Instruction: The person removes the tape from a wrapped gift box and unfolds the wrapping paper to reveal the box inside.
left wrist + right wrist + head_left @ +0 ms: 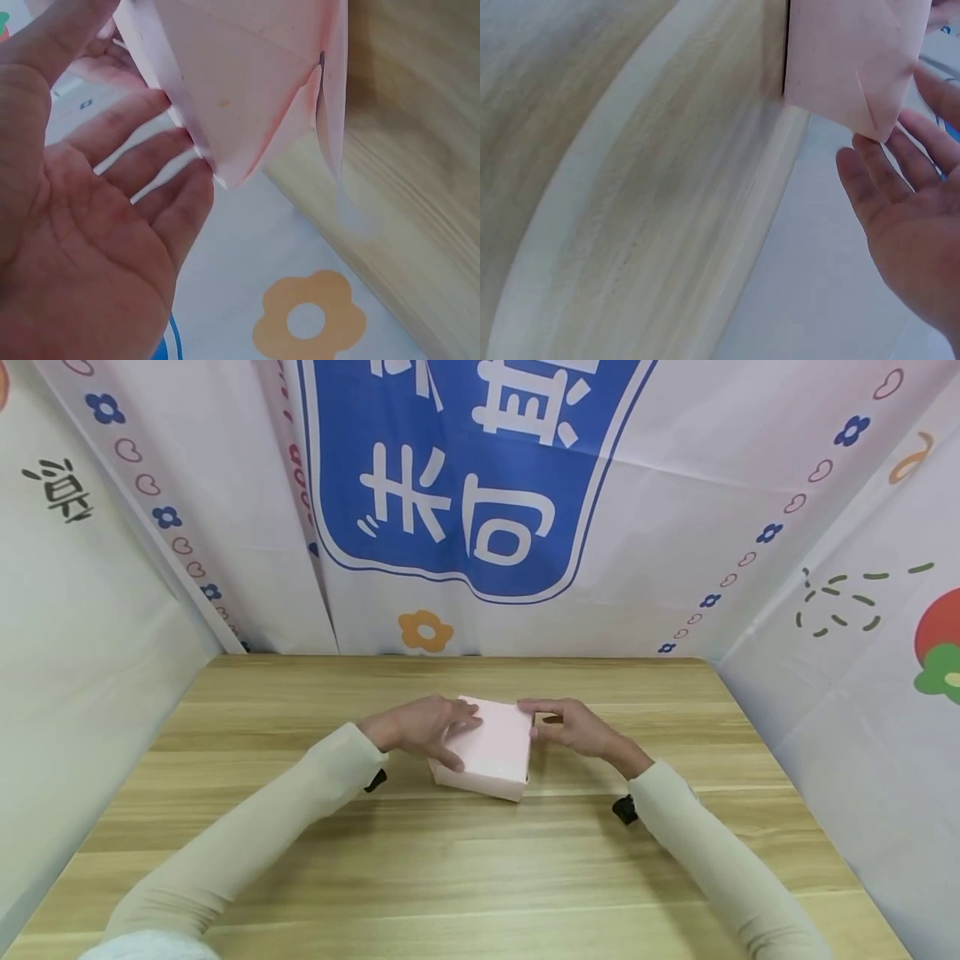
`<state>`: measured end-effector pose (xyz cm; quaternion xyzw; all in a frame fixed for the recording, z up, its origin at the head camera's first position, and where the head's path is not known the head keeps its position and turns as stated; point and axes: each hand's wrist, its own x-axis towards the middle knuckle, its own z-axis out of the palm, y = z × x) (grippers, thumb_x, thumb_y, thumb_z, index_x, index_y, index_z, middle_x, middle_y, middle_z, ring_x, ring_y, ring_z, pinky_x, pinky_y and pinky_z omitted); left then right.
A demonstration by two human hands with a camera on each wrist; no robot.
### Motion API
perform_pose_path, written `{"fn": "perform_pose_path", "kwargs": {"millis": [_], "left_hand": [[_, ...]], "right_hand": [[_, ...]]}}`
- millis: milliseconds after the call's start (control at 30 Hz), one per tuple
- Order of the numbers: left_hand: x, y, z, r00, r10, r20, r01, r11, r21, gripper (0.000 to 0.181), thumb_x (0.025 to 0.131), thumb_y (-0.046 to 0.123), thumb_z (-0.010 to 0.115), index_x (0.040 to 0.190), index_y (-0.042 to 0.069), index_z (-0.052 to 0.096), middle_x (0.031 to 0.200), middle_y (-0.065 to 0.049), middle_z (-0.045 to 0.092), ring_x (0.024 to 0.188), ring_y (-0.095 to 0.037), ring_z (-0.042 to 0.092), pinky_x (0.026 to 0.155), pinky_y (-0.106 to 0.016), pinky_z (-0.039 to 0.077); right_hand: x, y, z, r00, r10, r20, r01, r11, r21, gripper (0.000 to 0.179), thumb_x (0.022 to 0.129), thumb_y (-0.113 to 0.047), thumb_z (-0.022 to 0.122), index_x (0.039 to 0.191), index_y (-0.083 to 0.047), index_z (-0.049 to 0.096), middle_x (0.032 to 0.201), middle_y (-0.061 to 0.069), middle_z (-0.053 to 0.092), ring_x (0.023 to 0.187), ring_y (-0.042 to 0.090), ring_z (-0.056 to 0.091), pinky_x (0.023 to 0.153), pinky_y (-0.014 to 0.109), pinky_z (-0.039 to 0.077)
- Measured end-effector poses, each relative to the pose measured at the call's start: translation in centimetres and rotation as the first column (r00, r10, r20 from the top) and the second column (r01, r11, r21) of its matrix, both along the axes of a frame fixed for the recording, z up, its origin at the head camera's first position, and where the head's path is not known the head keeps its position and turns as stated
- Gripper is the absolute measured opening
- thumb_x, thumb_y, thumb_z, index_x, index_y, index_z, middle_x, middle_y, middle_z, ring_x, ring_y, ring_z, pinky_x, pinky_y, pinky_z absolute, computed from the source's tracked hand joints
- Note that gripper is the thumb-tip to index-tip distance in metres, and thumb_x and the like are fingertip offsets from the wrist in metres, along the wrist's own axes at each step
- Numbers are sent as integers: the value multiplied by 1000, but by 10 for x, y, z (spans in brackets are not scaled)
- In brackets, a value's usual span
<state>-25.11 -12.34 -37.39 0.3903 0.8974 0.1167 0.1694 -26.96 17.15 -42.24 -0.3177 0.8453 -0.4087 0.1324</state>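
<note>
A pale pink box, which looks like folded card, sits on the wooden table toward the back middle. My left hand lies over its left part, fingers spread across the top and thumb by the near edge. In the left wrist view, fairly straight fingertips touch the edge of the box, and a folded flap with a slit shows on one side. At the back right corner my right hand pinches the box between thumb and fingers. The right wrist view shows those fingertips right at the corner.
The wooden table reaches back to a white printed cloth wall with a blue sign and an orange flower. More cloth walls rise at left and right. Dark wrist devices sit under both forearms.
</note>
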Motion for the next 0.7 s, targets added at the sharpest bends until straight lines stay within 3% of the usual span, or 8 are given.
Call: {"fn": "perform_pose_path", "kwargs": {"millis": [100, 233, 500, 700], "left_hand": [[2, 4, -1, 999, 17, -40, -18, 999, -28, 79, 81, 43, 79, 145, 7, 49, 155, -16, 38, 145, -37, 35, 120, -47, 30], [5, 7, -4, 995, 25, -99, -30, 998, -52, 80, 82, 49, 76, 144, 6, 50, 153, -19, 40, 142, -38, 40, 118, -47, 34], [12, 14, -5, 983, 39, -178, -49, 997, -56, 79, 82, 55, 73, 140, 5, 53, 147, -23, 47, 133, -40, 50, 113, -45, 41], [15, 15, -6, 976, 53, -209, -63, 997, -39, 79, 84, 55, 71, 139, 1, 53, 145, -25, 48, 134, -40, 49, 114, -46, 40]], "right_hand": [[5, -3, 1, 994, -27, -104, 29, 999, 21, 48, 97, -15, 63, 142, -1, 51, 152, 15, 44, 142, 36, 40, 113, 55, 38], [9, -8, 3, 970, -45, -237, 62, 996, 67, 43, 96, -13, 64, 136, 2, 56, 149, 19, 47, 139, 36, 43, 113, 53, 39], [13, -10, 4, 944, -35, -328, 86, 986, 143, 44, 95, -19, 66, 133, 2, 58, 143, 18, 54, 134, 37, 49, 108, 53, 44], [15, -11, 7, 920, -17, -392, 91, 981, 170, 35, 95, -16, 66, 126, -1, 65, 130, 16, 61, 121, 33, 58, 99, 49, 51]]}}
